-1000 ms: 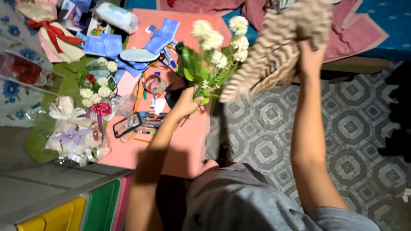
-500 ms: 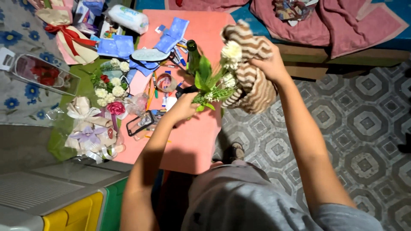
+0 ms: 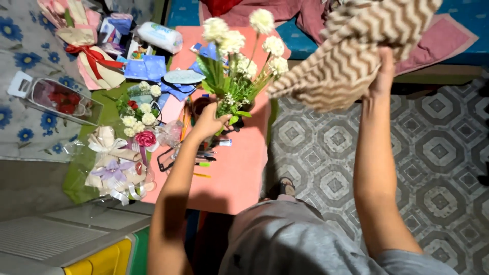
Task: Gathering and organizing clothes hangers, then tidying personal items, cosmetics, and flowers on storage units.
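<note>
Up goes the striped cloth (image 3: 356, 51), lifted clear of the white flower bunch (image 3: 237, 66); each hand's fingers clamped, wrapping not begun.

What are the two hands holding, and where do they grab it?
The left hand grips a bunch of white flowers by the lower stems. The right hand holds a brown-and-white zigzag cloth from underneath, raised up high.

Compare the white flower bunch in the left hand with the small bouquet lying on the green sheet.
The white flower bunch is held upright in the left hand; the small bouquet lies flat. The bunch is all white on long stems; the bouquet mixes white with red and pink blooms. Both have green leaves.
</note>
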